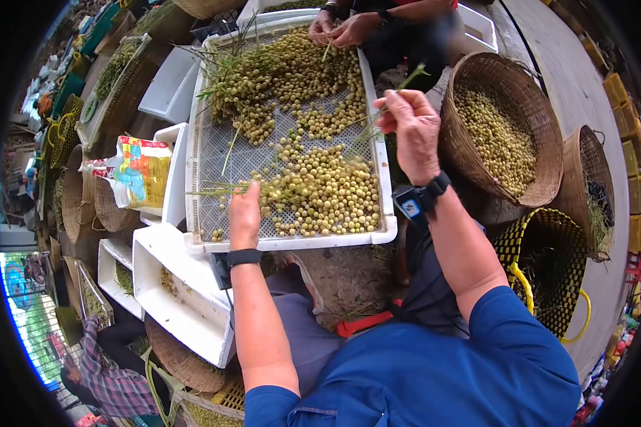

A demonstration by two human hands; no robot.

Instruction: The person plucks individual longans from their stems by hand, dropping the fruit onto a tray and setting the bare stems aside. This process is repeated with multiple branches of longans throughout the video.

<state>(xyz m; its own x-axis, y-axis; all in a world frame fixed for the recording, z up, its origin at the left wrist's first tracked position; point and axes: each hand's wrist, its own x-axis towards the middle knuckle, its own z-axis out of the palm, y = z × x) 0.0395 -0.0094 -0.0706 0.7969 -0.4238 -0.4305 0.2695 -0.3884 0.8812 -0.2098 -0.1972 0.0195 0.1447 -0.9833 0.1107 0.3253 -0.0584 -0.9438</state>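
Note:
A white mesh tray [389,192] in front of me bears many small round yellow-green fruits [335,188], some loose, others on green stems. At its near left, my left hand [244,217] is closed on thin fruit stems [210,191], its fingers just above the loose pile. My right hand [414,135] is raised over the tray's right edge, thumb and fingers pinched on a thin green stem [414,75]. Bunches of stemmed fruit [238,89] lie heaped on the far left of the tray.
Right of the tray stands a wicker basket [495,135] of loose fruits, with a black-and-yellow woven basket [527,245] nearer me. White foam boxes [181,285] and a printed plastic bag [142,174] are at left. A co-worker's hands [342,30] hold stems across the tray.

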